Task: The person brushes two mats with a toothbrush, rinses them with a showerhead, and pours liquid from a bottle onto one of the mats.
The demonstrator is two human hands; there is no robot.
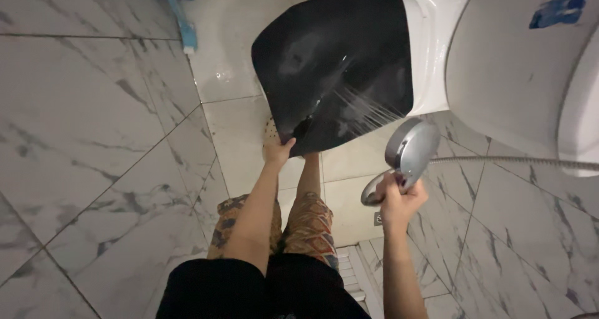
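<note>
Our left hand (277, 149) pinches the black mat (337, 63) by its six o'clock edge, holding it up beside the toilet (499, 63). At four o'clock, our right hand (399, 202) fingers wrap the spraying shower head (409, 149).
</note>
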